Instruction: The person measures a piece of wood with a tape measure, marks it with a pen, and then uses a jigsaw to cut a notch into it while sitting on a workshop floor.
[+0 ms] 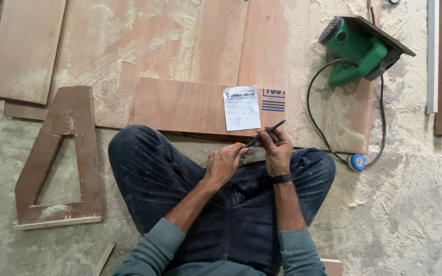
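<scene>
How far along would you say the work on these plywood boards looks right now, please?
Done: several plywood boards lie cut amid sawdust, and the green power saw is set aside. In hand: both hands, left hand and right hand, hold a dark pencil beside a paper note. Left: no marks show on the nearest board.

floor (415,204): sawdust | plywood sheets (180,105) | green power saw (361,48) | A-shaped offcut (60,163)

Green saw (360,51), white paper slip (242,108), dark pencil (265,133).
</scene>
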